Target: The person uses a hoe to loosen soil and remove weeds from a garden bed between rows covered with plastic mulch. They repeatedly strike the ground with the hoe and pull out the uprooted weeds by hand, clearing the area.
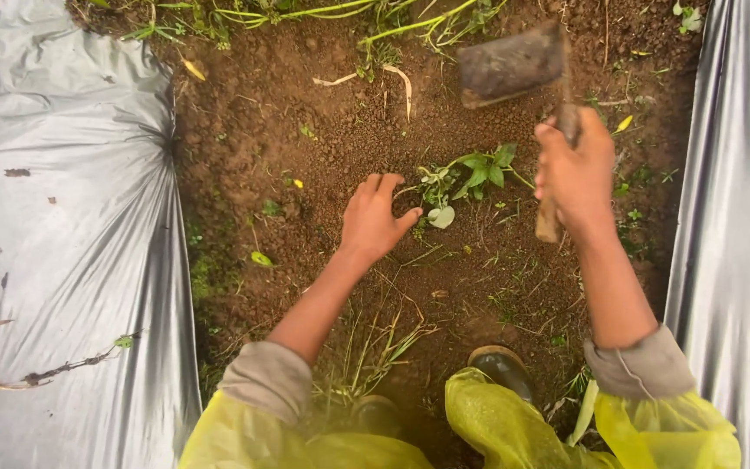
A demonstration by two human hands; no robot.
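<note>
My right hand (575,174) grips the wooden handle of a short hoe, whose muddy blade (510,65) is raised above the soil. My left hand (375,217) rests flat on the brown earth with fingers spread, right beside a small green weed (470,178) with broad leaves. The weed stands between my two hands, its stem just off my left thumb. My yellow raincoat sleeves and knees (488,417) fill the bottom of the view.
Silver plastic mulch sheets cover the raised beds on the left (62,243) and right (735,191). A furrow of bare soil (279,148) runs between them, with grass tufts (366,356) near my muddy boot (501,365) and weeds at the top.
</note>
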